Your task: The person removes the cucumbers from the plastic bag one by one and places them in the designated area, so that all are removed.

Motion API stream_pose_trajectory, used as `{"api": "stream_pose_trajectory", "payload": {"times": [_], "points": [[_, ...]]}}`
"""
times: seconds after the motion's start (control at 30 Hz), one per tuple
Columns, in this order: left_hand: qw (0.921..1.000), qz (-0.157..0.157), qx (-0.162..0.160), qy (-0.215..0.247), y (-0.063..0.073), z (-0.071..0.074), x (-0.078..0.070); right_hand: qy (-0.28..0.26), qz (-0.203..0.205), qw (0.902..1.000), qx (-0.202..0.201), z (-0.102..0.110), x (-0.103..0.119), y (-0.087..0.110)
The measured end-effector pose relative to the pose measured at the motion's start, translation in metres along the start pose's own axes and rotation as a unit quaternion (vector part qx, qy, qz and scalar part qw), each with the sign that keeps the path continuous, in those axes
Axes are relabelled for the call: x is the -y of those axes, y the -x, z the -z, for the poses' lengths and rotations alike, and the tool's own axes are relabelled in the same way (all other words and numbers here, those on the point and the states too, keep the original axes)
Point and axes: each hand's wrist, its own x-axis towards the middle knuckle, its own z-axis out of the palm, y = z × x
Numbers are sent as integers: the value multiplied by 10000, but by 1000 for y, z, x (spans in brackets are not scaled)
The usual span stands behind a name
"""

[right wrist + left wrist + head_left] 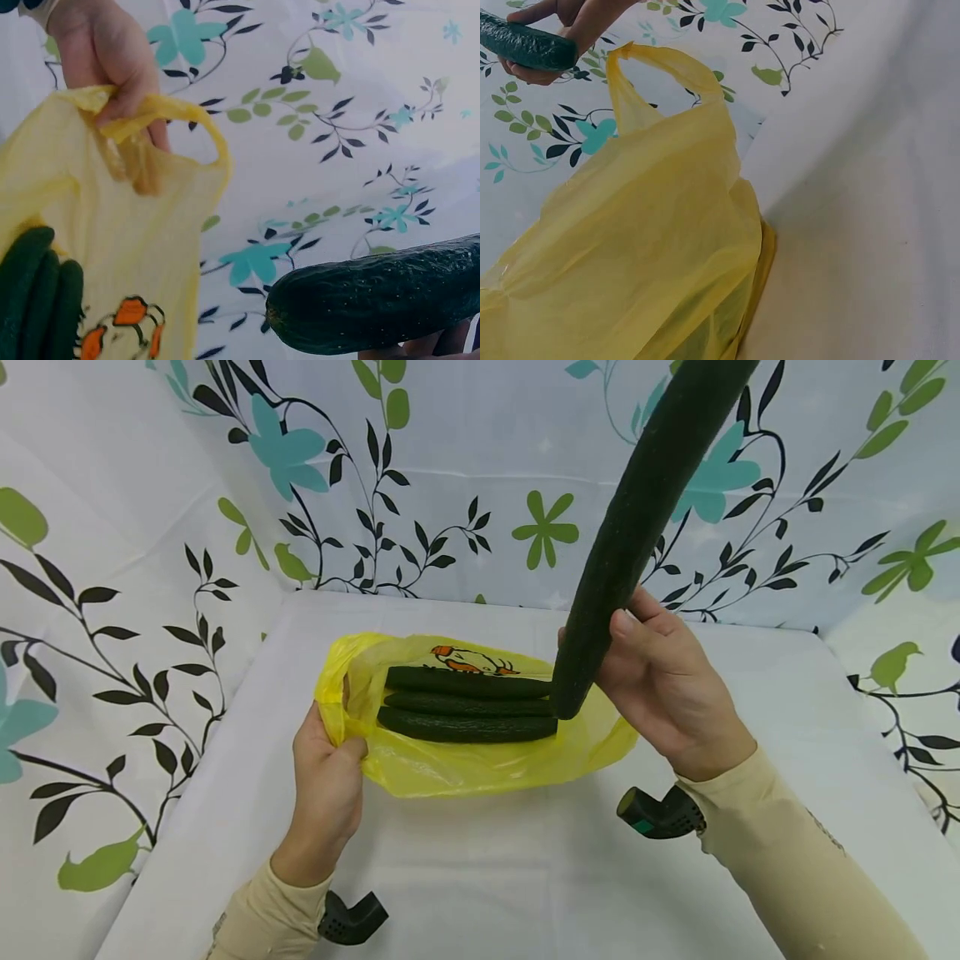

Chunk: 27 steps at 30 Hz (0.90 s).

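In the head view a long dark green cucumber [637, 527] slants up past the top edge. My right hand [663, 685] holds it near its lower end, thumb on one side and fingers behind. That end is over the right side of a yellow plastic bag [457, 768]. Inside the bag's mouth, three cucumbers [465, 703] lie side by side. My left hand [326, 777] grips the bag's left rim, some fingers hidden by the plastic. The right wrist view shows the held cucumber [367, 300] with fingertips beneath it.
Beneath the bag is a white-covered table [480, 877]. A cloth with leaf and flower prints [450, 460] hangs behind and at the sides. Black wrist-worn devices [352, 918] stick out from both sleeves. One bag handle loop [675, 64] stands up in the left wrist view.
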Motion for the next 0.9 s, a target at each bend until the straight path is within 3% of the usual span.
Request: {"api": "stream_pose_trajectory", "payload": {"times": [0.13,0.33,0.5,0.9], "points": [[10000,41,-21,-26,0,0,0,58,298,9995,52,4,12,0],[10000,78,-7,-22,0,-1,0,559,813,9951,52,12,26,3],[9999,112,-49,-27,0,-1,-2,1020,1145,9881,-97,20,34,7],[9999,14,4,102,1,-3,-1,1553,1698,9714,-583,38,51,14]]}}
